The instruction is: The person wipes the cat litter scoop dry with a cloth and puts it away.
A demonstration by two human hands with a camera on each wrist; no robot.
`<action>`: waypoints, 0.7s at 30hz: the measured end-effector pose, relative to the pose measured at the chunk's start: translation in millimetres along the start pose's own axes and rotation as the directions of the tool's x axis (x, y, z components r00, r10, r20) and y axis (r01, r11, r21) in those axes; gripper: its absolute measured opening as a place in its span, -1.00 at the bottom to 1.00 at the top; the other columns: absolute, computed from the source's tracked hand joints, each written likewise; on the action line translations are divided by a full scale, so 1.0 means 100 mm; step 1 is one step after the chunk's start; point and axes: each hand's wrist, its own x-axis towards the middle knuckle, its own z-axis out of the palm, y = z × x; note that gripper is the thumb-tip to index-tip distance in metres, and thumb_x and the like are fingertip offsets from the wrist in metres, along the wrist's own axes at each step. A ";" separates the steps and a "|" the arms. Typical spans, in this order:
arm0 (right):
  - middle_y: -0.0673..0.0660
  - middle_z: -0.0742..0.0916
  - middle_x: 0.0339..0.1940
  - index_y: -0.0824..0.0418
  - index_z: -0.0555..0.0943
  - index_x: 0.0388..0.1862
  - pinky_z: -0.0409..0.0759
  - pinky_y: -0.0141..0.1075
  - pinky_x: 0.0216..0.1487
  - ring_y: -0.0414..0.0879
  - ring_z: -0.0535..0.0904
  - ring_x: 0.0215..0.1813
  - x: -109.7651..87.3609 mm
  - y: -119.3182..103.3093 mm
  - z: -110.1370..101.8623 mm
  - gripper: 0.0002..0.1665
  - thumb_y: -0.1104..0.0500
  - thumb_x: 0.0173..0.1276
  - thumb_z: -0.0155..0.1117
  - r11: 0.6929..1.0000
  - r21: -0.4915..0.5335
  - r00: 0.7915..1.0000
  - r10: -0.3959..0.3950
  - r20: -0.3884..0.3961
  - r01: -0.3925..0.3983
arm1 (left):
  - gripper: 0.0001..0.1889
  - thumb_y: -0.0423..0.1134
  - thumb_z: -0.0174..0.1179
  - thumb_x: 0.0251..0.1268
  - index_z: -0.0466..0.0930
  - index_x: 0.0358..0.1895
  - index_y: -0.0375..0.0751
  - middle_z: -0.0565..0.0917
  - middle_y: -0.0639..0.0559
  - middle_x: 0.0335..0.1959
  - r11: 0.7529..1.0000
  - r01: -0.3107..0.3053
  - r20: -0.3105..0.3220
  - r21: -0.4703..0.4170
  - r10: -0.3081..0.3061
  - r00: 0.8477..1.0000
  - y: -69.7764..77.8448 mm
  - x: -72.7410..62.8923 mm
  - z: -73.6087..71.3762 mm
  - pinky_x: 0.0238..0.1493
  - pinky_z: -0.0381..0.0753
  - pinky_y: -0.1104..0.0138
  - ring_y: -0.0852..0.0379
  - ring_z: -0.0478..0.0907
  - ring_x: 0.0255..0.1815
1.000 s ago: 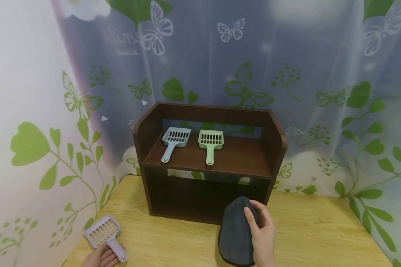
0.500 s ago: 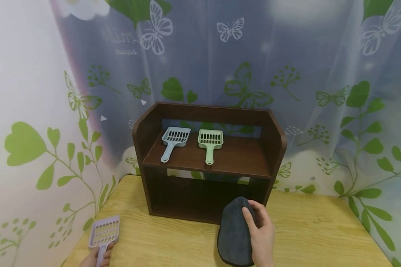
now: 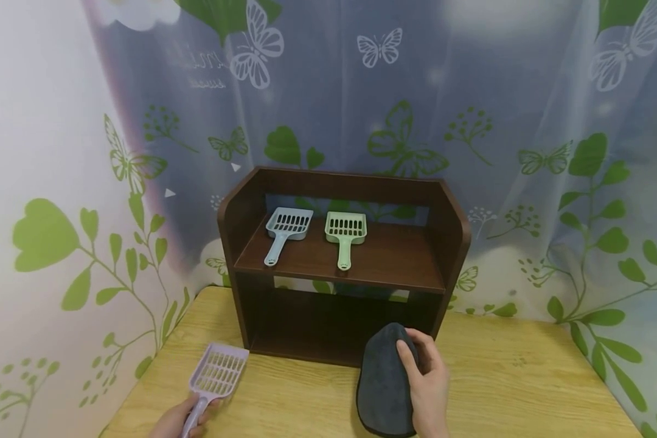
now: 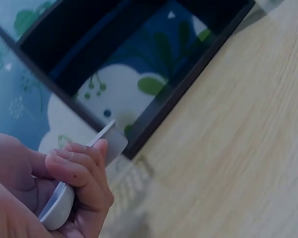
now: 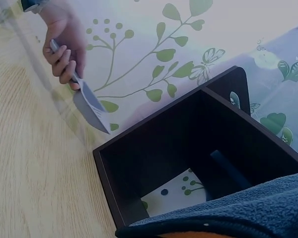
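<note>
In the head view a lilac litter scoop (image 3: 201,404) is held by its handle in my left hand (image 3: 176,421), above the table at the lower left. The left wrist view shows my fingers (image 4: 89,178) curled round that handle. My right hand (image 3: 431,392) pinches the upper right edge of a dark blue, rounded fuzzy cloth item (image 3: 384,386), with thumb in front. In the right wrist view its fabric (image 5: 248,206) shows an orange underside; its exact kind is unclear. On the upper shelf lie a light blue litter scoop (image 3: 277,248) and a green litter scoop (image 3: 345,250).
A dark brown two-tier shelf (image 3: 339,277) stands at the back of the wooden table (image 3: 520,377), behind both hands. The dark cloth item covers part of its lower right front. A curtain (image 3: 328,91) with leaf and butterfly prints hangs behind and at the sides.
My left hand has brought the lilac scoop to the right, towards the shelf's left front, and now grips its handle with the head pointing up and right. The right hand has stayed put.
</note>
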 end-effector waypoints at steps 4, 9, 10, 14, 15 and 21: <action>0.00 0.69 0.02 0.26 0.57 0.22 0.70 -0.31 -0.07 -0.17 0.68 0.01 -0.01 -0.01 -0.01 -0.56 0.08 0.47 0.32 1.000 -0.005 1.000 0.008 0.006 -0.008 | -0.41 -0.20 -0.56 0.69 0.54 0.08 -0.44 0.45 0.14 -0.44 0.971 -0.017 -0.110 0.238 0.045 0.993 0.05 0.07 0.27 -0.53 0.38 0.56 0.39 0.33 -0.59; 0.00 0.69 0.03 0.24 0.56 0.23 0.70 -0.31 -0.07 -0.17 0.67 0.02 -0.03 0.00 -0.01 -0.56 0.06 0.48 0.32 1.000 -0.013 1.000 0.013 0.016 -0.013 | -0.43 -0.16 -0.45 0.70 0.43 0.12 -0.66 0.46 0.12 -0.47 0.906 0.015 -0.190 0.422 0.072 0.979 0.09 0.19 0.56 -0.58 0.37 0.56 0.36 0.33 -0.61; 0.00 0.69 0.03 0.24 0.56 0.22 0.70 -0.31 -0.07 -0.17 0.67 0.02 -0.03 0.00 -0.02 -0.56 0.07 0.48 0.32 1.000 -0.014 1.000 0.011 0.018 -0.011 | -0.43 -0.16 -0.43 0.70 0.43 0.14 -0.67 0.47 0.11 -0.47 0.901 0.019 -0.191 0.434 0.071 0.979 0.10 0.22 0.61 -0.59 0.37 0.55 0.36 0.33 -0.61; 0.02 0.69 0.03 0.24 0.57 0.21 0.70 -0.31 -0.07 -0.16 0.67 0.02 -0.02 0.00 -0.02 -0.58 0.08 0.48 0.32 1.000 -0.021 1.000 -0.009 0.027 0.010 | -0.43 -0.13 -0.38 0.71 0.47 0.15 -0.63 0.48 0.10 -0.49 0.883 0.023 -0.173 0.469 0.066 0.983 0.13 0.33 0.80 -0.58 0.36 0.54 0.35 0.33 -0.62; 0.02 0.69 0.03 0.25 0.58 0.21 0.70 -0.32 -0.07 -0.16 0.67 0.02 -0.03 0.00 -0.02 -0.58 0.09 0.48 0.32 1.000 -0.023 0.999 -0.016 0.029 0.017 | -0.43 -0.13 -0.38 0.71 0.47 0.14 -0.63 0.48 0.11 -0.49 0.880 0.016 -0.160 0.475 0.069 0.985 0.14 0.35 0.84 -0.59 0.35 0.54 0.35 0.33 -0.62; 0.04 0.70 0.02 0.22 0.60 0.17 0.69 -0.33 -0.09 -0.16 0.67 0.01 -0.02 0.01 0.00 -0.63 0.11 0.47 0.33 0.998 -0.047 0.998 -0.051 0.031 0.053 | -0.43 -0.09 -0.31 0.70 0.54 0.12 -0.58 0.50 0.13 -0.52 0.861 0.003 -0.134 0.509 0.075 0.988 0.20 0.45 1.04 -0.60 0.33 0.56 0.38 0.31 -0.63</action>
